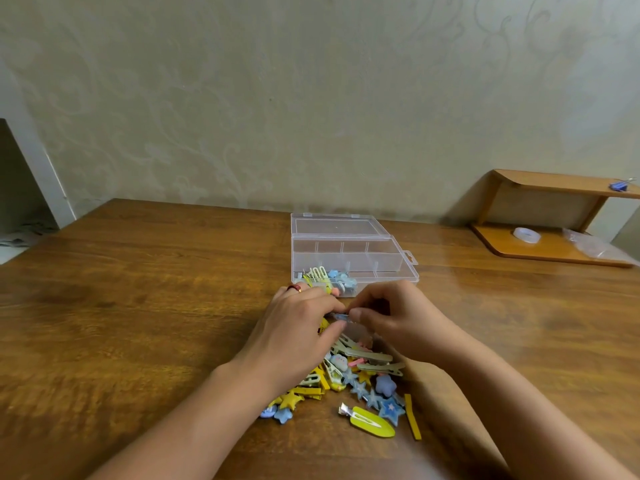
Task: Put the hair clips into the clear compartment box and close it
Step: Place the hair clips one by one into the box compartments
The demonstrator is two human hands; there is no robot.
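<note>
A clear compartment box (388, 258) stands open on the wooden table, its lid (336, 226) folded back toward the wall. Its front left compartment holds several clips (332, 278); the other compartments look empty. A pile of hair clips (360, 379) in yellow, blue, pink and cream lies in front of the box. Above the pile, my left hand (294, 327) and my right hand (401, 320) together pinch one small bluish clip (342, 317) between their fingertips. A yellow oval clip (370, 421) lies at the pile's near edge.
The wooden table (138, 323) runs back to a patterned wall. At the right stands a small wooden shelf (554, 188) with a blue binder clip (620, 186) on top, a roll of tape (526, 234) and a plastic bag (595, 247) below.
</note>
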